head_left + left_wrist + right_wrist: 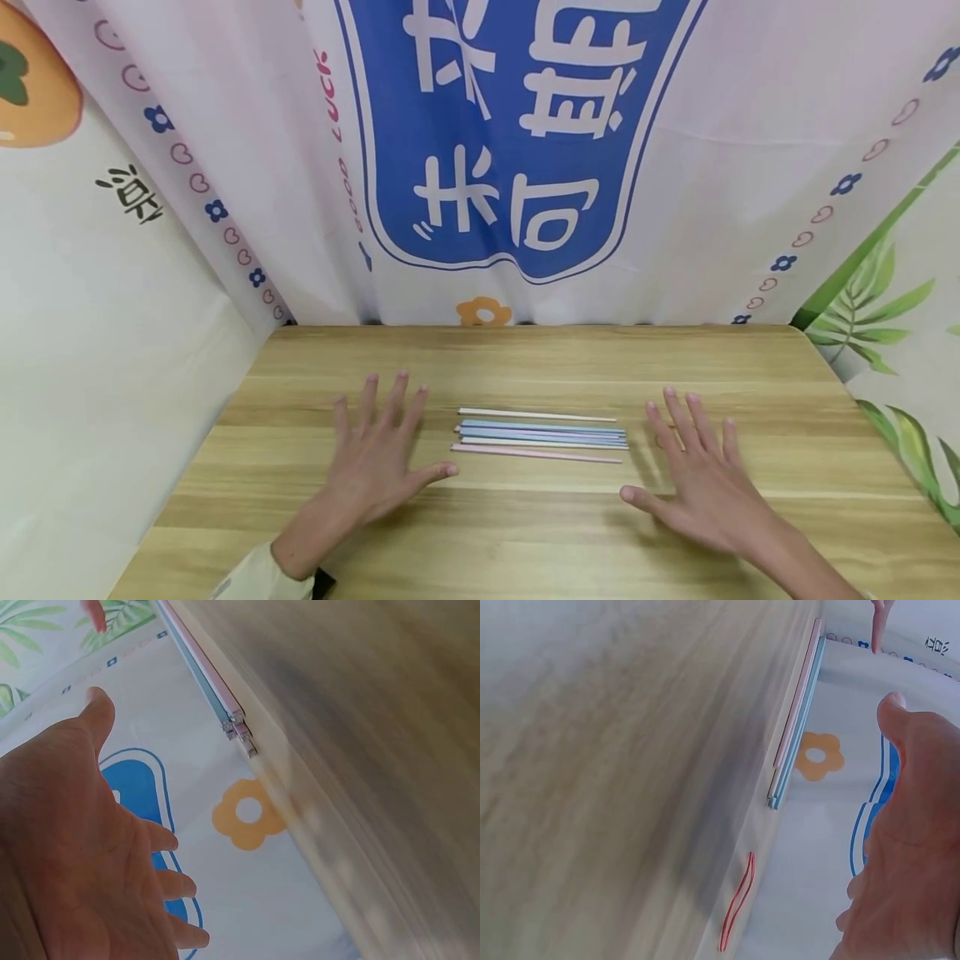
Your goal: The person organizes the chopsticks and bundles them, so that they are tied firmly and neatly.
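Note:
Several thin pastel chopsticks lie side by side on the wooden table [495,533], pointing left to right. A white chopstick [537,414] lies a little apart at the back and a pink chopstick [537,453] at the front; between them is a close group with light blue chopsticks [543,426]. My left hand [375,462] is spread to the left of them, thumb toward their ends, holding nothing. To their right, my right hand [708,492] is spread too, with nothing in it. A thin red loop [739,904] lies on the table near the right hand, mostly hidden in the head view.
A printed curtain [720,208] with a blue panel hangs along the table's back edge. White cloth [112,333] is at the left side, and cloth with green leaves [862,308] at the right.

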The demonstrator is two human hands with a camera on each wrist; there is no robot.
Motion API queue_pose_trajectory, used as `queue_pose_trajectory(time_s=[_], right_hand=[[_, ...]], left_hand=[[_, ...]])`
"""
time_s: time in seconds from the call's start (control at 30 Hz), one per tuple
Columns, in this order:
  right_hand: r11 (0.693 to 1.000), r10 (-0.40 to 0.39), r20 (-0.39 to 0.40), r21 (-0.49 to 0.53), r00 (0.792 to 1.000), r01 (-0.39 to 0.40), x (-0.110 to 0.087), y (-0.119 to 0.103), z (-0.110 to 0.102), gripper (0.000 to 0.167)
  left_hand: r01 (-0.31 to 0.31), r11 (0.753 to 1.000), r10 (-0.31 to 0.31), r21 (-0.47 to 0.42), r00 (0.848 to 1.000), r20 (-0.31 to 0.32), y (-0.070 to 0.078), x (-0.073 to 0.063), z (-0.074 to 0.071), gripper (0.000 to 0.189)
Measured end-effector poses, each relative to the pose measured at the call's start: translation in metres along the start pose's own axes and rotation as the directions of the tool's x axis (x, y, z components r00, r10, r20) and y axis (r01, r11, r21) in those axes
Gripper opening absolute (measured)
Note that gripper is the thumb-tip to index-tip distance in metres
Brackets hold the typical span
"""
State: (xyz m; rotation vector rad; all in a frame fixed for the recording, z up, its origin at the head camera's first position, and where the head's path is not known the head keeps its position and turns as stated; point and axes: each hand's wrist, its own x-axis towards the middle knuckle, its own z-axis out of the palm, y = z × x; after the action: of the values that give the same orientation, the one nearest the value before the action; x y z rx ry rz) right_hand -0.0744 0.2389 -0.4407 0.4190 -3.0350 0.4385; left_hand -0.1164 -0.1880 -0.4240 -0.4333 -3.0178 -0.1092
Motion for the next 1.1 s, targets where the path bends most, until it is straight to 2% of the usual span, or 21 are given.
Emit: queue_pose_trajectory(time_s=[0.4, 0.67, 0.83, 1.1], right_hand=[[0.995, -0.076, 0.003, 0.058, 0.997, 0.076, 0.016, -0.006, 0.007, 0.115], [0.98, -0.145, 0.045, 0.143, 0.988, 0.137, 0.029, -0.005, 0.014, 0.113], [0.973, -0.194, 0.059, 0.138, 0.979, 0.185, 0.039, -0.003, 0.019, 0.114], [0.959, -0.258, 0.088, 0.143, 0.962, 0.244, 0.052, 0.0, 0.023, 0.112]], left_hand=[[-0.071, 0.997, 0.071, 0.005, 0.997, 0.026, 0.015, 0.024, 0.007, 0.115], [-0.16, 0.987, 0.162, -0.035, 0.983, 0.087, 0.022, 0.037, 0.013, 0.114], [-0.226, 0.969, 0.239, -0.105, 0.961, 0.139, 0.021, 0.048, 0.02, 0.114], [-0.295, 0.912, 0.362, -0.284, 0.905, 0.223, 0.016, 0.064, 0.028, 0.11]])
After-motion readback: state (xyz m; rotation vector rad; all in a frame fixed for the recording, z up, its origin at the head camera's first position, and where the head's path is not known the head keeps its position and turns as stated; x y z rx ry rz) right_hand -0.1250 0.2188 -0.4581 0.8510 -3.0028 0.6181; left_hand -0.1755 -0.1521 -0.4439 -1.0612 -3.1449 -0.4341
